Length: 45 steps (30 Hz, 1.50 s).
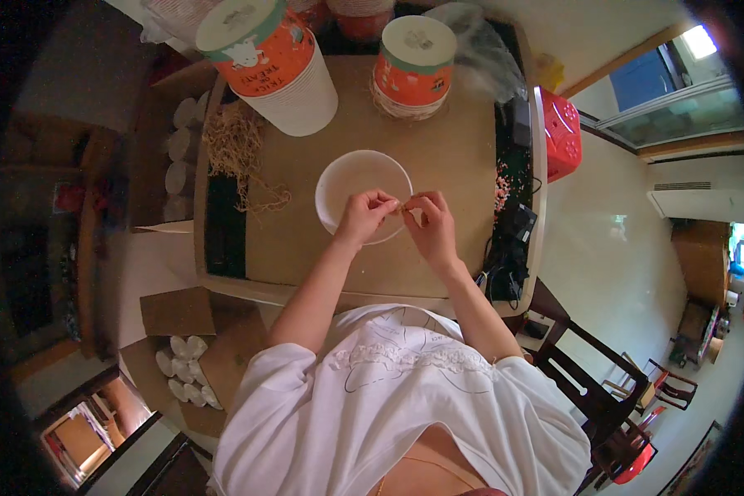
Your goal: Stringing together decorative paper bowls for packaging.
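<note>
My left hand (364, 217) and my right hand (431, 227) meet over the near right side of a round white tub (357, 172). The fingertips of both are pinched together, almost touching. Between them is a tiny tan bit, too small to name for certain. Seen from above, the tub stands open on the brown table top (306, 269), and the hands hide part of its near rim. To the left lies a loose tangle of tan twine (233, 150).
Behind the tub stand a tall upside-down stack of orange and white paper buckets (274, 70) and a shorter stack (415, 70). Clear plastic wrap (479, 50) lies at the back right. Black cables (496, 273) and small pink bits (502, 186) sit along the right edge. Cartons (174, 314) stand left.
</note>
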Available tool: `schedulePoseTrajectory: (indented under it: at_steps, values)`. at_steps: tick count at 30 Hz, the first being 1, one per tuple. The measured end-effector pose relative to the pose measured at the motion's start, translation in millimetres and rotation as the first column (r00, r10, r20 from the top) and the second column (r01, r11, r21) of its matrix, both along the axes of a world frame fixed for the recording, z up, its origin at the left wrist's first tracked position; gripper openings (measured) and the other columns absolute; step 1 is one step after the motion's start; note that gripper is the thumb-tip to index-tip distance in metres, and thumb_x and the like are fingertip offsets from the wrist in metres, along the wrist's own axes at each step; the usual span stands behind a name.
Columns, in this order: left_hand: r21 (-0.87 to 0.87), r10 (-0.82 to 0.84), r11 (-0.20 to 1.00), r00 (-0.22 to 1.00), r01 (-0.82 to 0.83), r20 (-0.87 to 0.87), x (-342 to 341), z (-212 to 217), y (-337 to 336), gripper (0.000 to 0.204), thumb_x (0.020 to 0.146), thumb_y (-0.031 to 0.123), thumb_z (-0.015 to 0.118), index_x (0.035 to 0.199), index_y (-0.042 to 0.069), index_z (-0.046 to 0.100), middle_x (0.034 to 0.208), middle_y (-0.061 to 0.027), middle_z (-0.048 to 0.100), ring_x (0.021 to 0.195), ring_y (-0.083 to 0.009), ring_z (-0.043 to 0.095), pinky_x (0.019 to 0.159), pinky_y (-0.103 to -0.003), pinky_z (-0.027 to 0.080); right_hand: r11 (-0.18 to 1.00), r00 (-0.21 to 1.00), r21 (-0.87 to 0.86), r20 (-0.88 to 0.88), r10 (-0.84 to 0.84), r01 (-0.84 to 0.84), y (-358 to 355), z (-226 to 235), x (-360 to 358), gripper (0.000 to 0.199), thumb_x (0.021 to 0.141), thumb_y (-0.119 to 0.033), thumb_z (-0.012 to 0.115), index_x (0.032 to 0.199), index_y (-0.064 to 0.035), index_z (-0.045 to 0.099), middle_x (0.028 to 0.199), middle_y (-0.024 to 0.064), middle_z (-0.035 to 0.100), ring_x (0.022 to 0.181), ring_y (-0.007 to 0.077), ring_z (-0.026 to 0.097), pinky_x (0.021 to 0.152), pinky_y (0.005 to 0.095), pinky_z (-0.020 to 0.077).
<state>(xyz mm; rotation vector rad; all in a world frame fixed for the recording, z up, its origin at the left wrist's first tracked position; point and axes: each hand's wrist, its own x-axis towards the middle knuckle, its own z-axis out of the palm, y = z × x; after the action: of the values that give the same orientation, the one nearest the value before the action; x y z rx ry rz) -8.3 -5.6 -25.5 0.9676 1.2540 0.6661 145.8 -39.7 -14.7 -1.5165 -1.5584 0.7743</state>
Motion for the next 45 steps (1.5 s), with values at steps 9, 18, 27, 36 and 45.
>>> schedulePoseTrajectory:
  at_steps: [9, 18, 27, 36, 45]
  values:
    - [0.13, 0.066, 0.989, 0.997, -0.072, 0.051, 5.2, -11.1, -8.0, 0.008, 0.086, 0.007, 0.057, 0.083, 0.002, 0.063, 0.073, -0.003, 0.065, 0.059, -0.0046, 0.053, 0.051, -0.02, 0.04, 0.999, 0.999, 0.053, -0.04, -0.004, 0.006, -3.4, 9.2, -3.4, 0.012, 0.076, -0.003, 0.064, 0.087, -0.0081, 0.06, 0.089, 0.0072, 0.06, 0.058, 0.0166, 0.054, 0.05, 0.028, 0.0437]
    - [0.033, 0.147, 0.989, 0.989, -0.147, -0.023, 6.1, -7.3, -17.4, 0.011, 0.086, 0.011, 0.056, 0.078, 0.004, 0.054, 0.068, -0.0034, 0.06, 0.055, -0.0082, 0.052, 0.049, -0.022, 0.04, 0.979, 0.975, 0.036, -0.087, 0.202, -0.2, -1.9, -6.9, 3.1, 0.014, 0.078, -0.003, 0.061, 0.091, -0.0056, 0.057, 0.082, 0.0103, 0.06, 0.062, 0.0207, 0.056, 0.054, 0.0306, 0.0461]
    - [0.193, 0.114, 0.977, 0.988, -0.093, -0.104, 2.6, -11.5, -20.8, 0.01, 0.084, 0.006, 0.054, 0.077, 0.0, 0.05, 0.066, -0.0078, 0.06, 0.06, -0.0146, 0.062, 0.056, -0.027, 0.048, 0.968, 0.971, -0.091, -0.082, 0.225, -0.232, -1.6, -1.8, 4.2, 0.015, 0.077, -0.002, 0.061, 0.09, -0.0038, 0.055, 0.079, 0.0109, 0.058, 0.064, 0.0212, 0.056, 0.056, 0.0303, 0.0459]
    - [0.243, 0.09, 0.968, 0.992, -0.066, -0.089, 3.9, -21.9, -21.2, 0.012, 0.082, 0.007, 0.056, 0.075, 0.0, 0.05, 0.065, -0.0072, 0.06, 0.061, -0.0157, 0.063, 0.056, -0.029, 0.049, 0.971, 0.976, -0.104, -0.027, 0.215, -0.217, -5.9, -3.5, 5.2, 0.01, 0.077, -0.006, 0.062, 0.086, -0.009, 0.064, 0.08, 0.0092, 0.06, 0.07, 0.0251, 0.06, 0.061, 0.0326, 0.0489]
    - [0.306, 0.089, 0.95, 0.99, -0.052, -0.107, 10.3, -25.7, -23.8, 0.012, 0.084, 0.008, 0.055, 0.075, 0.002, 0.049, 0.063, -0.0059, 0.057, 0.058, -0.0135, 0.058, 0.054, -0.028, 0.046, 0.98, 0.974, 0.01, 0.116, 0.196, -0.199, -7.4, -7.6, 7.2, 0.01, 0.075, -0.009, 0.063, 0.085, -0.0108, 0.065, 0.078, 0.0074, 0.062, 0.073, 0.0272, 0.059, 0.062, 0.0359, 0.0487]
